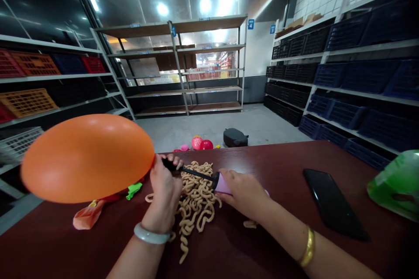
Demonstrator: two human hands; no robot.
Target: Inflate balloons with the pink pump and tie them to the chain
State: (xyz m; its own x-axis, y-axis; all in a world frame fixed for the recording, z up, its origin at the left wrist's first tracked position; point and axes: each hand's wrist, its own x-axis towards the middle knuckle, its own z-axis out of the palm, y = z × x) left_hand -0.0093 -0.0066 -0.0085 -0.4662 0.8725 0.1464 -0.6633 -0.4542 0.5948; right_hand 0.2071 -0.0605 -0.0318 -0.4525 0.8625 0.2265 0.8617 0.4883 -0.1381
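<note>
A large inflated orange balloon [87, 158] floats at the left above the dark red table [281, 165]. My left hand [165, 189] is closed around the balloon's neck and the black nozzle of a hand pump [193, 172]. My right hand [244, 194] grips the pump's pink barrel [222, 184]. Under both hands lies a heap of tan curly balloon-tie clips [194, 205].
Flat uninflated balloons, orange [87, 219] and green [134, 189], lie left of the heap. A black phone [334, 205] rests on the table's right, a green plastic bag [397, 183] beyond it. Inflated pink balloons [201, 143] and a black bag [235, 137] sit on the floor. Shelves line the walls.
</note>
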